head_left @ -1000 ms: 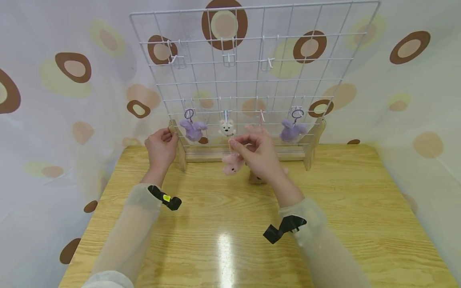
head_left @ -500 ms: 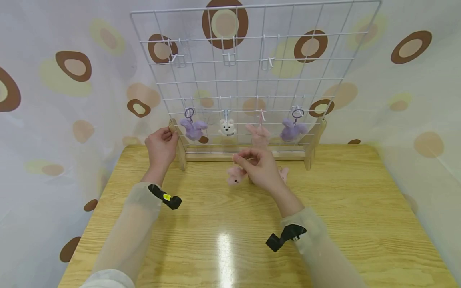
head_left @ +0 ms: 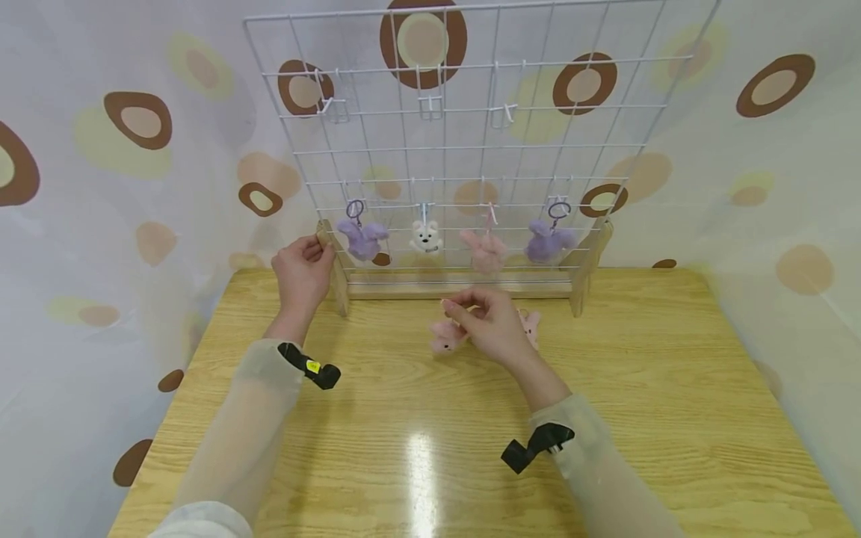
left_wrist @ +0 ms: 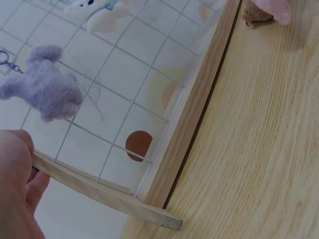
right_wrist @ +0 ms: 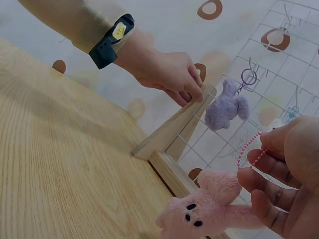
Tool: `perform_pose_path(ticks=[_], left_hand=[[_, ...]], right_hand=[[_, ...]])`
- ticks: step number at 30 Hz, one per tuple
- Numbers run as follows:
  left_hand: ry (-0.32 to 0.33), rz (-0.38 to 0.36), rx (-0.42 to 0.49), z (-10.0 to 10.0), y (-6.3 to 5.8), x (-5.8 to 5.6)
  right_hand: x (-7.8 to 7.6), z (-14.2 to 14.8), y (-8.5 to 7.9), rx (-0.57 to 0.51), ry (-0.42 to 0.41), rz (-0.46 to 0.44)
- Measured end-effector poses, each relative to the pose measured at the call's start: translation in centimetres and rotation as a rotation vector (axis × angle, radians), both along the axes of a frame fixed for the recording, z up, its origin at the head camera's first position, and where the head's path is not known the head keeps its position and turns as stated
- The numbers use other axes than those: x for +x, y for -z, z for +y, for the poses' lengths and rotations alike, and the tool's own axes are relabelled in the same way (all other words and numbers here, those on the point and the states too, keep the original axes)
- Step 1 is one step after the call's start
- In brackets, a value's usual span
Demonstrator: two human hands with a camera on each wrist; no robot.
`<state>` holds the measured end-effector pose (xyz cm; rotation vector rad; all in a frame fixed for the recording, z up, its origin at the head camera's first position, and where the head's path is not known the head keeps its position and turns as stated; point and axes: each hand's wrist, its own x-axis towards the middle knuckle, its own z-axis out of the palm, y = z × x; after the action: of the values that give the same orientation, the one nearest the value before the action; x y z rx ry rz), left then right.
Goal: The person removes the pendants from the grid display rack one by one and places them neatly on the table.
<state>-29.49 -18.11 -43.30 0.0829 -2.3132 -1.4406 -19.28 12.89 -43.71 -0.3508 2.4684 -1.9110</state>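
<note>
My right hand pinches the pink bead chain of a pink plush keychain, which hangs just above the tabletop in front of the rack. In the right wrist view the plush shows dark eyes and a nose. My left hand grips the wooden side stand at the left end of the white wire grid rack. From the grid's lower hooks hang a purple plush, a small white bear, a pink plush and another purple plush.
Another pink plush lies on the wooden table, partly hidden behind my right hand. A brown plush also lies there. Upper white hooks carry nothing. A patterned sheet covers the walls around.
My right hand has come down and back from the grid, slightly rightward, carrying the pink plush keychain. This uncovers the hanging pink plush. My left hand stays on the stand.
</note>
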Motion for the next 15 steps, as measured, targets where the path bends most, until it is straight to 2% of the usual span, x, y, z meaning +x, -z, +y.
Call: perform_pose_path(ticks=[7, 15], left_hand=[[-0.004, 0.013, -0.002, -0.1, 0.1, -0.1], [-0.002, 0.017, 0.017, -0.1, 0.3, -0.4]], right_hand=[[-0.4, 0.1, 0.8, 0.005, -0.014, -0.037], [-1.5, 0.0, 1.7, 0.017, 0.008, -0.07]])
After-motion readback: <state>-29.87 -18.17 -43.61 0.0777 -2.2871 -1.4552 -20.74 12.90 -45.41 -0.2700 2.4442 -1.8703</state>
